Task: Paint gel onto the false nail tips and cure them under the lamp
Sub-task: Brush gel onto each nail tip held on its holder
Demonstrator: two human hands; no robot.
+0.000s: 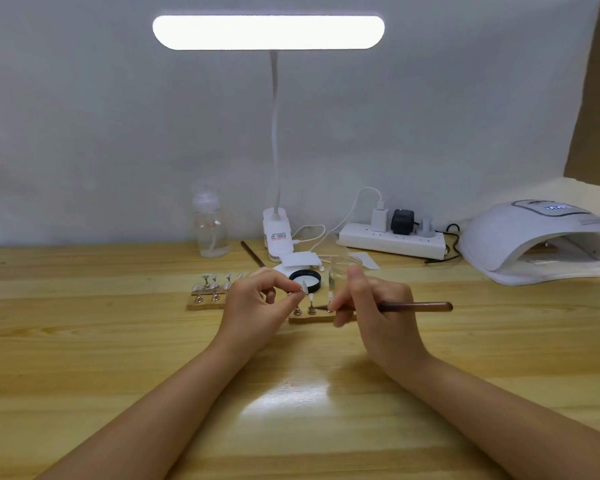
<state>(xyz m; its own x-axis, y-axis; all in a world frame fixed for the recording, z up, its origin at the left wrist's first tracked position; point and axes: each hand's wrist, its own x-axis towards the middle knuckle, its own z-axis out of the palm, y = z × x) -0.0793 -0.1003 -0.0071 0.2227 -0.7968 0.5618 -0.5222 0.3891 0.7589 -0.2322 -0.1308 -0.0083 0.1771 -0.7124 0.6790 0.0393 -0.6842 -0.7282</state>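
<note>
Wooden desk (84,341) under both my forearms, and near its middle I have my left hand (257,306) raised, its fingers (293,296) pinched together on the metal stand of one false nail tip (305,285), which stands upright just above them. My right hand (378,306) sits just beside it, fingers curled tight on a brown-handled brush (416,306) that lies nearly level, handle pointing away to the right and bristle end reaching left toward the gap between my two hands. Directly below that gap lies a small wooden holder (312,319) with more tips on stands; a second holder (205,299) with its own row of tips lies just left of my left hand. Just behind my left fingers I see a black-rimmed round dish (314,277), and behind my right thumb a clear glass jar (343,268). Well off to the right of my right hand sits the white curing lamp (534,244), its opening facing me. Farther back stand a lit desk lamp (268,32), a clear bottle (210,226) and a white power strip (392,240).
</note>
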